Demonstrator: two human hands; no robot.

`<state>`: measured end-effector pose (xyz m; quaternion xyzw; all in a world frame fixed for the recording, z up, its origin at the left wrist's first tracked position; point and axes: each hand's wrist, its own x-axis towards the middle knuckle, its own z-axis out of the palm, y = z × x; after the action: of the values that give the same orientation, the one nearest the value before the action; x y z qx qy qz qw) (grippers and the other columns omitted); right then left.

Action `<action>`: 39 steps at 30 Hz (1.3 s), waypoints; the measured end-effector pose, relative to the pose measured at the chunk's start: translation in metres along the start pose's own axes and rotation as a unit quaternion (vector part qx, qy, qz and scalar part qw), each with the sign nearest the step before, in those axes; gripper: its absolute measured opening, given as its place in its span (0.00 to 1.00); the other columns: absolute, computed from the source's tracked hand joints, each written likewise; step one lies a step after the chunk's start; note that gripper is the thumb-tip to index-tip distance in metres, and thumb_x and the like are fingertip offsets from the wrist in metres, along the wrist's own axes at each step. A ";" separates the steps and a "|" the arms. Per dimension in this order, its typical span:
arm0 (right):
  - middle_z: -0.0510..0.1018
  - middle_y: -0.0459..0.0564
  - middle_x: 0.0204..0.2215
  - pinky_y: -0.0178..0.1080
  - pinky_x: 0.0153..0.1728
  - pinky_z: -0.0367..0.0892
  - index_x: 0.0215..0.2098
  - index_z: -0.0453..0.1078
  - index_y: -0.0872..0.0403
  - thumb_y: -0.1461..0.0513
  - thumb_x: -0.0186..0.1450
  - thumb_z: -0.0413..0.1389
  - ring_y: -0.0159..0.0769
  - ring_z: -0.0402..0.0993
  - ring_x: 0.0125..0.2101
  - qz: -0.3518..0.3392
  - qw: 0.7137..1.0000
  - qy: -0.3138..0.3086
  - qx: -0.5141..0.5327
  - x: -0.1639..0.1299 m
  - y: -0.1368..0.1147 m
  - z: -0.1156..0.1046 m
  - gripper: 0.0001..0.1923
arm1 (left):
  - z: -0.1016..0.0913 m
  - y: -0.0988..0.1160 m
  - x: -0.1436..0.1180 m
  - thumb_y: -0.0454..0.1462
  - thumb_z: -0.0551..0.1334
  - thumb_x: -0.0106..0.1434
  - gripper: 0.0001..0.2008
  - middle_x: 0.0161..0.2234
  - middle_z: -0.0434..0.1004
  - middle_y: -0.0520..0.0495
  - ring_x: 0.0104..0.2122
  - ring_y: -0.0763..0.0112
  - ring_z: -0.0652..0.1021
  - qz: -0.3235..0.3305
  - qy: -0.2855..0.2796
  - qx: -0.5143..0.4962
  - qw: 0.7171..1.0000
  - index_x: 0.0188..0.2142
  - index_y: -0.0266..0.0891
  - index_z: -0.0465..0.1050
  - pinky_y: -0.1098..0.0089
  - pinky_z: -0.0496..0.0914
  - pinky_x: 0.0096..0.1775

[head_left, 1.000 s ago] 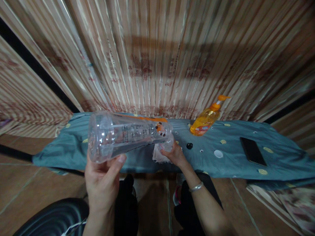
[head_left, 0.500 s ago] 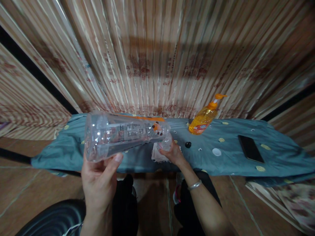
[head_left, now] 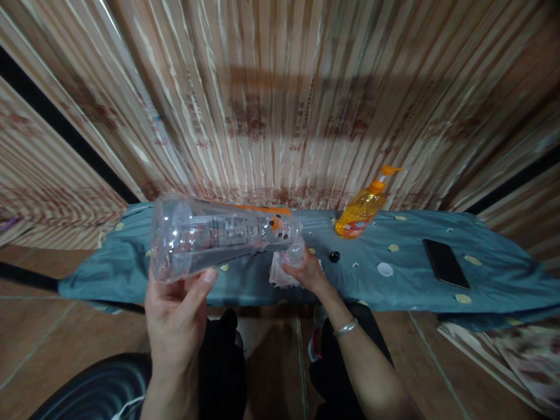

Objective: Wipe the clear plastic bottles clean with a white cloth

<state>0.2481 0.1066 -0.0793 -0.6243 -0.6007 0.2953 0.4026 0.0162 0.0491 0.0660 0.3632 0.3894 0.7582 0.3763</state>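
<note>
A large clear plastic bottle (head_left: 227, 233) with printed text and orange markings lies sideways in the air above the bench. My left hand (head_left: 177, 315) grips its wide base from below, thumb along the near side. At the narrower right end, my right hand (head_left: 308, 271) is closed round a clear rounded part; I cannot tell whether that is the bottle's own neck or a separate piece. Beneath this end, a pale cloth (head_left: 280, 277) lies on the bench, partly covered by my right hand.
A teal patterned sheet (head_left: 415, 291) covers the bench. On it are an orange pump bottle (head_left: 361, 213), a small black cap (head_left: 334, 256), a white disc (head_left: 385, 269) and a black phone (head_left: 445, 263). Behind hangs a striped curtain (head_left: 280, 116). A black ridged stool (head_left: 96, 388) stands at lower left.
The bottle's base has risen very slightly with my left hand. My right hand keeps its place, and the things on the bench have not moved.
</note>
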 end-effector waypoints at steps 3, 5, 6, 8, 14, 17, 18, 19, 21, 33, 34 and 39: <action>0.86 0.55 0.47 0.49 0.48 0.79 0.56 0.71 0.49 0.59 0.55 0.69 0.51 0.85 0.46 -0.009 1.000 0.005 0.004 0.000 0.003 0.001 0.30 | 0.001 0.000 0.001 0.36 0.83 0.41 0.24 0.35 0.88 0.51 0.35 0.70 0.85 0.014 -0.021 0.000 1.000 0.39 0.45 0.85 0.73 0.78 0.44; 0.86 0.53 0.46 0.49 0.48 0.79 0.56 0.71 0.48 0.59 0.55 0.68 0.51 0.85 0.45 -0.015 1.000 0.011 0.010 0.000 0.004 0.002 0.30 | 0.002 0.000 0.002 0.37 0.83 0.42 0.24 0.36 0.88 0.51 0.36 0.70 0.86 0.024 -0.028 0.004 0.999 0.41 0.45 0.85 0.73 0.78 0.45; 0.86 0.52 0.45 0.50 0.48 0.79 0.56 0.71 0.48 0.59 0.55 0.68 0.50 0.85 0.45 -0.017 1.000 0.013 0.011 0.001 0.005 0.002 0.31 | 0.003 0.000 0.003 0.37 0.83 0.42 0.24 0.36 0.88 0.51 0.36 0.70 0.86 0.029 -0.028 0.004 0.999 0.41 0.45 0.85 0.74 0.78 0.45; 0.86 0.52 0.45 0.50 0.48 0.79 0.57 0.71 0.49 0.59 0.55 0.68 0.51 0.85 0.45 -0.015 1.000 0.013 0.010 0.001 0.005 0.003 0.32 | 0.003 0.000 0.004 0.36 0.83 0.41 0.25 0.37 0.88 0.52 0.36 0.71 0.86 0.034 -0.030 0.003 0.999 0.41 0.46 0.85 0.74 0.78 0.46; 0.86 0.54 0.46 0.50 0.49 0.79 0.57 0.71 0.49 0.60 0.55 0.67 0.51 0.84 0.47 -0.008 1.000 0.005 0.005 0.001 0.003 0.002 0.31 | 0.002 -0.001 0.005 0.36 0.82 0.44 0.25 0.36 0.88 0.51 0.36 0.71 0.86 0.043 -0.038 0.009 0.998 0.43 0.45 0.86 0.72 0.79 0.47; 0.86 0.54 0.46 0.50 0.49 0.79 0.56 0.70 0.49 0.60 0.55 0.68 0.51 0.85 0.46 -0.016 1.000 0.009 0.008 0.000 0.003 0.002 0.31 | 0.002 0.001 0.005 0.36 0.82 0.44 0.27 0.35 0.87 0.52 0.40 0.68 0.86 0.042 -0.046 0.011 0.998 0.45 0.46 0.86 0.71 0.79 0.50; 0.86 0.54 0.46 0.50 0.49 0.79 0.56 0.70 0.49 0.60 0.55 0.68 0.50 0.85 0.46 -0.018 1.000 0.010 0.009 0.000 0.003 0.002 0.31 | 0.002 0.001 0.005 0.36 0.82 0.44 0.27 0.35 0.87 0.52 0.41 0.67 0.87 0.044 -0.051 0.013 0.998 0.46 0.46 0.86 0.70 0.79 0.50; 0.86 0.54 0.46 0.49 0.49 0.79 0.56 0.70 0.49 0.60 0.55 0.68 0.50 0.85 0.46 -0.020 1.000 0.012 0.011 0.001 0.004 0.003 0.31 | 0.002 0.002 0.005 0.36 0.82 0.44 0.26 0.36 0.87 0.51 0.42 0.66 0.87 0.045 -0.055 0.014 0.997 0.46 0.46 0.86 0.70 0.78 0.51; 0.86 0.55 0.47 0.49 0.49 0.79 0.56 0.70 0.50 0.60 0.55 0.68 0.50 0.85 0.46 -0.022 1.000 0.014 0.015 0.001 0.004 0.003 0.31 | 0.003 0.003 0.005 0.36 0.82 0.44 0.26 0.38 0.88 0.51 0.43 0.65 0.87 0.046 -0.057 0.013 0.997 0.45 0.46 0.86 0.70 0.79 0.51; 0.86 0.56 0.48 0.50 0.50 0.79 0.57 0.70 0.50 0.60 0.55 0.68 0.50 0.85 0.47 -0.026 0.999 0.017 0.015 0.001 0.008 0.005 0.32 | 0.005 0.005 0.007 0.34 0.81 0.44 0.24 0.37 0.88 0.54 0.39 0.70 0.86 0.040 -0.055 0.009 0.998 0.43 0.47 0.85 0.73 0.80 0.48; 0.86 0.56 0.48 0.50 0.51 0.78 0.58 0.70 0.51 0.60 0.55 0.68 0.51 0.85 0.48 -0.024 0.999 0.017 0.014 0.001 0.008 0.005 0.33 | 0.005 0.005 0.007 0.34 0.81 0.44 0.24 0.39 0.88 0.54 0.40 0.70 0.86 0.042 -0.057 0.007 0.997 0.43 0.47 0.85 0.72 0.80 0.48; 0.86 0.56 0.49 0.50 0.52 0.78 0.59 0.69 0.50 0.60 0.55 0.68 0.50 0.84 0.49 -0.020 1.000 0.005 0.020 0.001 0.006 0.003 0.34 | 0.004 0.003 0.009 0.34 0.81 0.45 0.25 0.40 0.88 0.55 0.41 0.70 0.85 0.052 -0.065 0.010 0.996 0.45 0.48 0.85 0.72 0.80 0.47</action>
<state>0.2488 0.1081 -0.0859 -0.6055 -0.6054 0.2956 0.4236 0.0149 0.0566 0.0728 0.4353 0.3521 0.7477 0.3571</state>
